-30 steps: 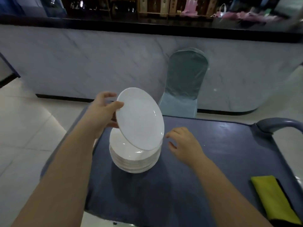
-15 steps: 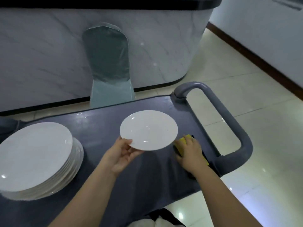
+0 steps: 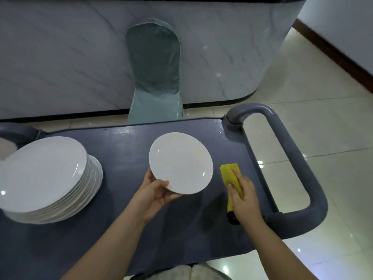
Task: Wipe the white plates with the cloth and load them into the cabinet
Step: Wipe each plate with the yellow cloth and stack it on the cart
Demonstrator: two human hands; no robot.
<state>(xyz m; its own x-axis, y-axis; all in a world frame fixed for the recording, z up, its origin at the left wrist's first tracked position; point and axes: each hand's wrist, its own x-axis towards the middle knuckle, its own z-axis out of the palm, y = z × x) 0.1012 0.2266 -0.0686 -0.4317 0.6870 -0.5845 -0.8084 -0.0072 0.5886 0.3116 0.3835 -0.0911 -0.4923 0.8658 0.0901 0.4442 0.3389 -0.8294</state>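
Observation:
One white plate is held face up above the dark blue cart top. My left hand grips its near edge, thumb on top and fingers beneath. To the right, my right hand grips a folded yellow cloth, thumb on its left side and forefinger along the top. Whether the cloth still touches the cart is unclear. At the left end of the cart stands a stack of several white plates. No cabinet is in view.
A grey loop handle closes the cart's right end, and another handle shows at the far left. Behind the cart stands a chair in a teal cover, against a marbled counter front. Glossy tiled floor lies to the right.
My left hand lifted the top plate off the stack and carried it right to mid-cart. My right hand reached the yellow cloth and took hold of it. The view swung right and down.

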